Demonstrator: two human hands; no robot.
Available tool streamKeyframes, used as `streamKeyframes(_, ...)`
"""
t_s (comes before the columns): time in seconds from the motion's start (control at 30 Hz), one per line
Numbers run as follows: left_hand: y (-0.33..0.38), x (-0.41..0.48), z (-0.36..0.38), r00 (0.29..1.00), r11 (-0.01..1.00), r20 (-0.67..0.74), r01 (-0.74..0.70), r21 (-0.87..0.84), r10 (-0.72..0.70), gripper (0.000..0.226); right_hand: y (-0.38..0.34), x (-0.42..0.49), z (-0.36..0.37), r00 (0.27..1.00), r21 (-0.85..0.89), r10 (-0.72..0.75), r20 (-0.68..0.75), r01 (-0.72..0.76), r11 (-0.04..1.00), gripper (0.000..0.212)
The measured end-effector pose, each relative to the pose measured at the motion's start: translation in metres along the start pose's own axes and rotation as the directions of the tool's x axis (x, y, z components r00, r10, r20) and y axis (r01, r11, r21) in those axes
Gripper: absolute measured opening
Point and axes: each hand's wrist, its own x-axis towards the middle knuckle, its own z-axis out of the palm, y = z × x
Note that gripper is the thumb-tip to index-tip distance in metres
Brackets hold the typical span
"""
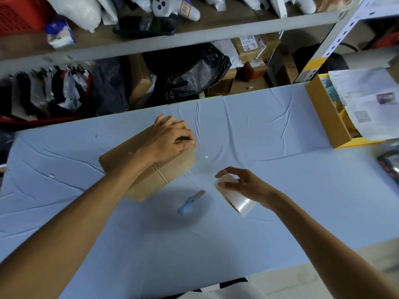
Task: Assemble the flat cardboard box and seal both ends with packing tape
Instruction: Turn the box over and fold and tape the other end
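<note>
The left hand (170, 137) lies on top of the cardboard box (151, 182). Its fingers curl down over the box's end edge and the thumb is drawn in against them, so it grips that corner. The box stands folded up on the table (280, 190), turned at a slant, and runs from under the left palm back along beneath the left forearm. A flap seam shows on the side face just below the wrist.

The right hand (244, 184) is held nearer the person than the left hand and well apart from it. It holds a roll of packing tape (235, 201) above the table, with the thumb and fingers curved round the roll's upper rim. The roll tilts, and its lower edge points down and away from the palm. A faint clear sheen, the strip of tape (205, 167), stretches from the roll up toward the box end under the left fingers. Where it meets the cardboard cannot be made out.

A small light-blue cutter (190, 202) lies flat on the table just left of the right hand, below the box's near corner, touching neither.

Well beyond the right hand, at the table's far right edge, sits an open yellow carton (326, 119) with printed papers (371, 104) on top. Past the left hand, behind the table, a shelf (194, 35) holds bags and parcels, with a black plastic bag (190, 76) beneath it.
</note>
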Motion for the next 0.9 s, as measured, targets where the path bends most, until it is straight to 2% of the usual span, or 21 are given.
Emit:
streamKeyframes(0.17, 0.002, 0.001, 0.003, 1.0, 1.0, -0.001, -0.009, 0.021, 0.009, 0.052, 0.01, 0.006, -0.002, 0.996, -0.033, 0.089, -0.002, -0.089, 0.995, 0.024)
streamKeyframes(0.23, 0.004, 0.0, 0.006, 0.999, 0.999, -0.006, -0.036, 0.031, 0.037, 0.051, 0.016, 0.016, -0.001, 0.986, -0.1, 0.144, -0.078, -0.152, 0.983, 0.031)
streamKeyframes(0.3, 0.004, -0.001, 0.009, 0.999, 0.999, -0.029, -0.038, 0.018, 0.039, 0.05, 0.023, 0.023, 0.0, 0.962, -0.236, 0.191, -0.193, -0.235, 0.943, 0.037)
streamKeyframes(0.37, 0.005, 0.0, 0.008, 0.999, 1.0, -0.035, -0.025, 0.011, 0.026, 0.046, 0.024, 0.024, 0.004, 0.943, -0.31, 0.168, -0.286, -0.257, 0.915, 0.037)
streamKeyframes(0.5, 0.005, 0.001, 0.007, 0.998, 0.999, -0.061, -0.019, -0.036, 0.017, 0.022, 0.023, 0.019, 0.01, 0.967, -0.14, 0.042, -0.251, -0.079, 0.987, 0.008)
streamKeyframes(0.6, -0.001, -0.001, 0.006, 0.993, 0.993, -0.118, 0.002, -0.118, -0.016, 0.009, 0.019, 0.015, 0.013, 0.982, -0.073, 0.025, -0.19, -0.039, 0.997, 0.01)
streamKeyframes(0.77, 0.0, 0.001, 0.002, 0.992, 0.986, -0.1, 0.059, -0.158, -0.076, 0.007, 0.018, 0.005, 0.011, 0.997, 0.077, 0.03, -0.069, -0.025, 0.997, 0.017)
streamKeyframes(0.9, 0.006, -0.001, -0.001, 0.992, 0.995, -0.101, 0.063, -0.072, -0.07, 0.011, 0.016, 0.006, 0.015, 0.995, 0.037, 0.024, -0.092, -0.021, 0.999, 0.017)
